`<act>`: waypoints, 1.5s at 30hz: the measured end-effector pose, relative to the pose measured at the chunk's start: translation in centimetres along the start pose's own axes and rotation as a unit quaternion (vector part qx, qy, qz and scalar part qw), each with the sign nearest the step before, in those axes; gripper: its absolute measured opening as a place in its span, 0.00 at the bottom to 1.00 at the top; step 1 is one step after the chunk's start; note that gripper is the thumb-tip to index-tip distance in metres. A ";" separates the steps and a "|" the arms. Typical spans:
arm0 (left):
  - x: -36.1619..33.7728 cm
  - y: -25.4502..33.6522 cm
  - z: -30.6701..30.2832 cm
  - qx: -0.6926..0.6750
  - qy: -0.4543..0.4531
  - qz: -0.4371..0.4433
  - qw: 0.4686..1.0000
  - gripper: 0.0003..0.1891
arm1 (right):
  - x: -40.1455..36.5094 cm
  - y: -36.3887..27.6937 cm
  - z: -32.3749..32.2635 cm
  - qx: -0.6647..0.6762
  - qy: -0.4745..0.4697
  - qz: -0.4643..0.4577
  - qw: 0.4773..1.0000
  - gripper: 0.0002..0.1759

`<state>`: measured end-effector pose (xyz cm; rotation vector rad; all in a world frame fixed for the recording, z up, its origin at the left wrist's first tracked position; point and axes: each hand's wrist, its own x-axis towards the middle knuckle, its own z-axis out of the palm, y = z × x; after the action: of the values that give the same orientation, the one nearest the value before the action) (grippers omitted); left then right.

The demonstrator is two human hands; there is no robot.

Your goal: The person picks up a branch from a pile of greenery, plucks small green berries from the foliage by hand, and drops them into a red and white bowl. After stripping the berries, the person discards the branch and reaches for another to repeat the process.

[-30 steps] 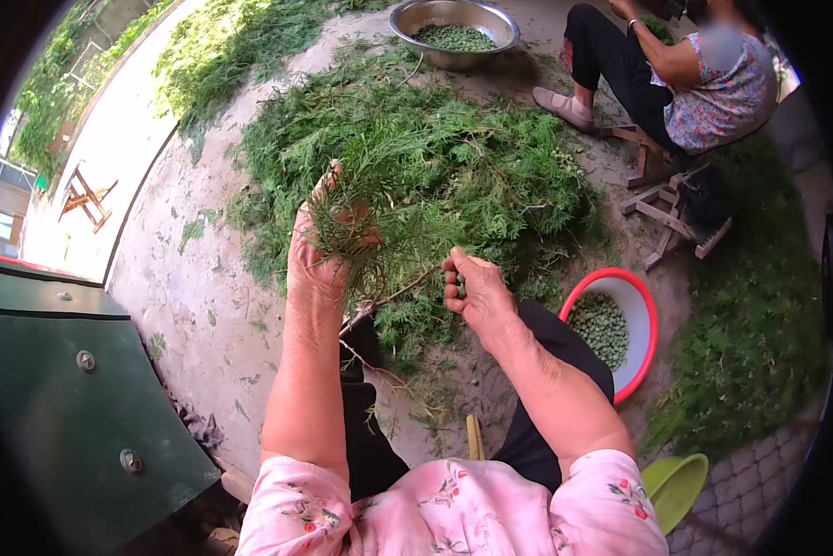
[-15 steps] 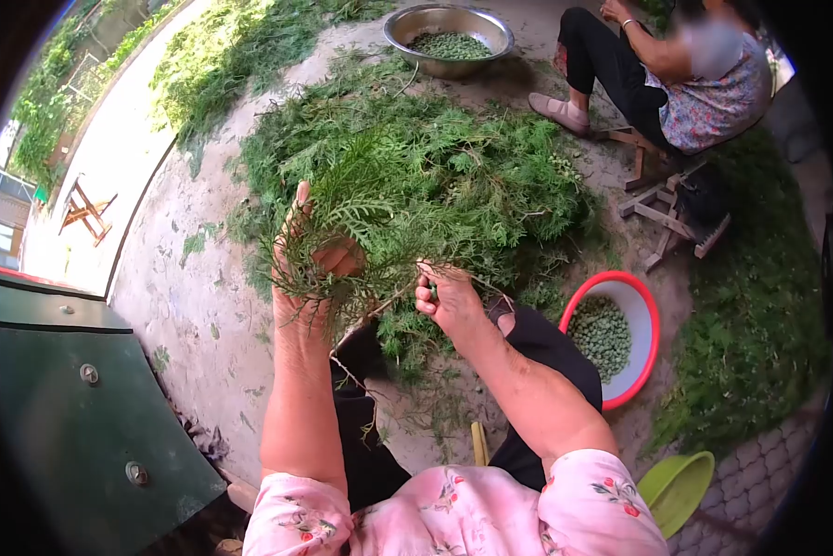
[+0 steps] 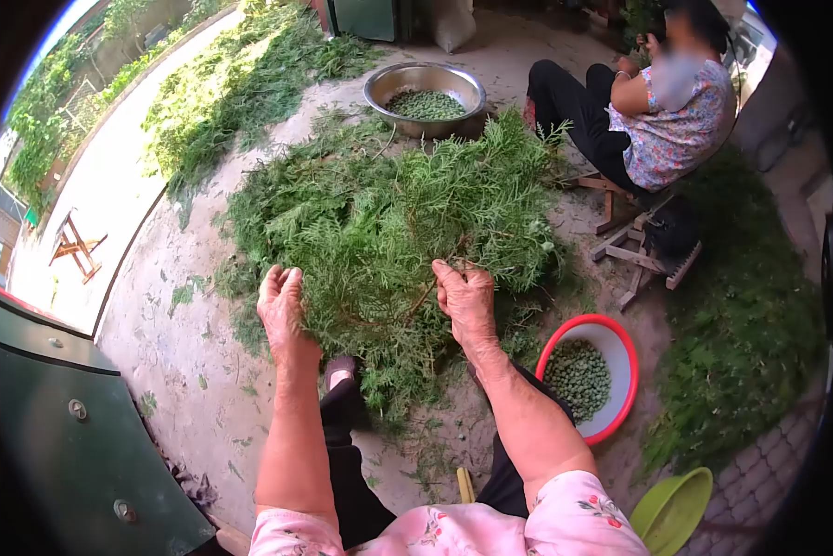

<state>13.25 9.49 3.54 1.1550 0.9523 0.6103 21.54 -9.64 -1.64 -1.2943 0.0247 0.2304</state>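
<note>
My right hand (image 3: 465, 301) grips the thin brown stem of a leafy evergreen branch (image 3: 476, 185), whose green fronds spread up over the pile. To the left, my left hand (image 3: 282, 310) is closed, fingertips pinched together beside the branch's lower foliage; what lies in them, if anything, is hidden. Beneath both hands is a heap of cut evergreen branches (image 3: 286, 204) on the concrete floor. By my right knee, a white basin with a red rim (image 3: 631, 371) holds many small round green cones.
A metal bowl (image 3: 472, 93) of green cones stands behind the heap. At right, a person (image 3: 671, 120) sits on a wooden stool, with another wooden stool (image 3: 643, 255) nearby. A green basin (image 3: 699, 491) lies lower right; a dark green panel (image 3: 55, 417) borders the left.
My view has tilted upward. My left hand, earlier raised among the sprigs, is now lower and closed at their left. My right hand now holds a branch stem, its foliage reaching farther up and right.
</note>
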 end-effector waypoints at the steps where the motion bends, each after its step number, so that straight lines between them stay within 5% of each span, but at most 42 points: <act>1: -0.2 -0.8 0.4 0.011 0.019 0.118 0.993 0.18 | 0.0 0.1 -0.1 -0.072 0.005 -0.033 0.997 0.14; 5: -3.8 -0.4 2.1 0.108 -0.160 0.302 0.934 0.12 | -0.8 1.0 -0.3 -0.241 -0.009 -0.160 0.957 0.11; 7: -5.0 -1.2 3.1 0.181 -0.217 0.389 0.876 0.13 | -1.9 0.2 0.3 -0.259 -0.027 -0.131 0.957 0.09; 13: -6.4 -1.3 3.6 0.221 -0.195 0.368 0.882 0.15 | -3.9 1.5 1.6 -0.284 -0.059 -0.198 0.936 0.08; 15: -5.5 -1.8 3.7 0.284 -0.170 0.458 0.825 0.16 | -4.6 1.6 1.5 -0.328 -0.091 -0.154 0.928 0.08; 19: -5.8 -1.0 3.4 0.347 -0.123 0.534 0.761 0.18 | -5.5 2.3 2.3 -0.330 -0.108 -0.233 0.908 0.06; 25: -4.6 -1.9 3.2 0.218 -0.147 0.487 0.833 0.10 | -6.2 2.0 2.4 -0.365 -0.149 -0.229 0.890 0.11; 28: -4.2 -2.3 2.9 0.087 -0.206 0.295 0.929 0.07 | -6.3 2.1 2.5 -0.336 -0.151 -0.165 0.915 0.13; 29: -4.3 -2.2 2.9 0.088 -0.206 0.295 0.929 0.07 | -6.2 2.3 2.2 -0.324 -0.170 -0.166 0.916 0.14; 31: -4.6 -1.5 3.0 -0.052 -0.260 0.138 0.954 0.07 | -5.8 1.2 1.8 -0.313 -0.188 -0.168 0.916 0.14; 33: -4.3 -1.5 3.0 -0.044 -0.245 0.141 0.958 0.07 | -4.4 -2.2 1.4 -0.352 -0.331 0.000 0.875 0.13; 37: -4.6 -1.3 3.1 -0.071 -0.259 0.107 0.957 0.07 | -2.2 -7.4 -0.8 -0.368 -0.253 0.012 0.895 0.10; 39: -4.8 -1.3 3.3 -0.056 -0.264 0.095 0.958 0.05 | -1.9 -8.5 -2.1 -0.113 -0.217 0.105 0.964 0.08; 41: -4.4 -2.2 3.2 -0.033 -0.269 0.111 0.956 0.06 | -2.1 -8.9 -2.0 0.121 -0.169 0.015 0.978 0.09; 45: -4.6 -3.0 3.4 0.055 -0.300 0.139 0.942 0.06 | -2.7 -10.4 -0.7 0.249 -0.136 -0.042 0.958 0.10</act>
<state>13.80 3.19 2.49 1.4769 0.3039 0.3876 20.86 -13.32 8.43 -0.7513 -0.1972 0.3054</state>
